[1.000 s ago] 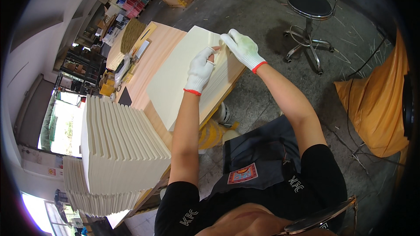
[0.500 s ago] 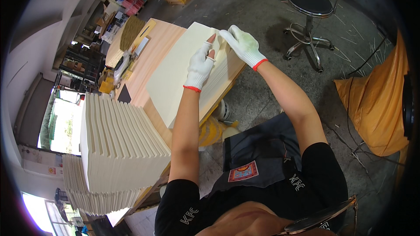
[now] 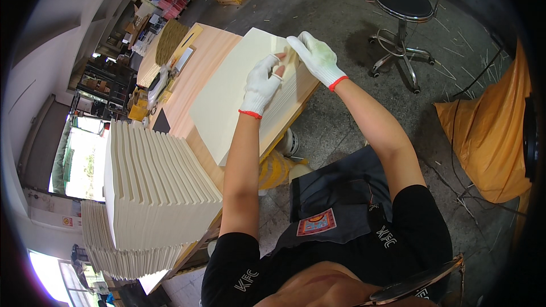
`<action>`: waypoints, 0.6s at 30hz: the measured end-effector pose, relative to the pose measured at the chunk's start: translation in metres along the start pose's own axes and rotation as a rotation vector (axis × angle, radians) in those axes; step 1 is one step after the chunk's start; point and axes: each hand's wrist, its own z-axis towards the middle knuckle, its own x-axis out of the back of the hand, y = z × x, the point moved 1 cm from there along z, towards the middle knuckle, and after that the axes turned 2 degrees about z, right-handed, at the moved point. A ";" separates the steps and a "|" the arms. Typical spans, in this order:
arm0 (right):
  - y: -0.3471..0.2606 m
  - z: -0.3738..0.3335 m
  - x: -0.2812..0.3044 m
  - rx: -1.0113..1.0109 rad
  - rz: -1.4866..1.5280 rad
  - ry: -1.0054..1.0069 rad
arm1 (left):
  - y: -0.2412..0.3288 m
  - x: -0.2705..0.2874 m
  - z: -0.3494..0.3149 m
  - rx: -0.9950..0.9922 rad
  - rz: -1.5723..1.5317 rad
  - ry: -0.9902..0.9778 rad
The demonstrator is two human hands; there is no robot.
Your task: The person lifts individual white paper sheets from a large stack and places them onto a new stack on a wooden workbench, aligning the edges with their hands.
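A stack of large cream paper sheets (image 3: 230,94) lies on the wooden table under both hands. My left hand (image 3: 261,84) wears a white glove with a red cuff; bare thumb and forefinger tips stick out. It rests on the top sheet near the right edge, those two fingers apart. At the far right corner, my right hand (image 3: 317,59), also gloved and with a greenish stain on its back, is closed at the sheets' edge. The sheets bend up slightly between the hands. The right fingertips are partly hidden behind the glove.
A tall fanned pile of cream sheets (image 3: 159,193) stands at the table's near left. Tools and a yellow box (image 3: 138,108) sit along the wooden tabletop's (image 3: 190,88) far side. A wheeled black stool (image 3: 402,3) stands at far right, an orange cover (image 3: 483,136) at right.
My left forefinger has bent and drawn back a little from pointing along the sheet edge. My right hand stays almost in place at the corner.
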 end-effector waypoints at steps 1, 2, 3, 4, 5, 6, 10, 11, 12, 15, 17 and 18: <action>0.003 0.001 0.000 -0.007 -0.015 0.023 | 0.002 -0.003 0.000 -0.047 -0.012 0.040; 0.007 0.002 -0.002 -0.013 -0.029 0.046 | 0.005 -0.006 0.000 -0.095 -0.023 0.081; 0.010 0.003 -0.002 -0.019 -0.043 0.069 | 0.007 -0.008 0.000 -0.142 -0.035 0.122; 0.009 0.004 -0.002 -0.016 -0.037 0.057 | 0.005 -0.006 0.001 -0.134 0.011 0.073; 0.008 0.004 -0.002 -0.013 -0.032 0.046 | 0.004 -0.001 0.002 -0.125 0.056 0.024; 0.007 0.004 -0.002 -0.010 -0.026 0.035 | 0.003 0.001 0.003 -0.117 0.101 -0.025; 0.009 0.003 -0.003 -0.017 -0.012 0.042 | 0.017 0.000 0.000 -0.137 0.272 -0.026; 0.007 0.003 -0.003 -0.017 -0.013 0.044 | 0.016 0.001 0.000 -0.133 0.258 -0.021; 0.006 0.002 -0.003 -0.017 -0.013 0.046 | 0.015 0.002 0.000 -0.128 0.244 -0.016; 0.007 0.002 -0.002 -0.032 -0.011 0.038 | 0.011 0.000 0.002 -0.097 0.186 -0.023; 0.009 0.003 -0.002 -0.028 -0.005 0.050 | 0.011 -0.001 0.002 -0.073 0.167 -0.030; 0.011 0.003 -0.002 -0.026 -0.002 0.055 | 0.011 -0.001 0.003 -0.061 0.158 -0.034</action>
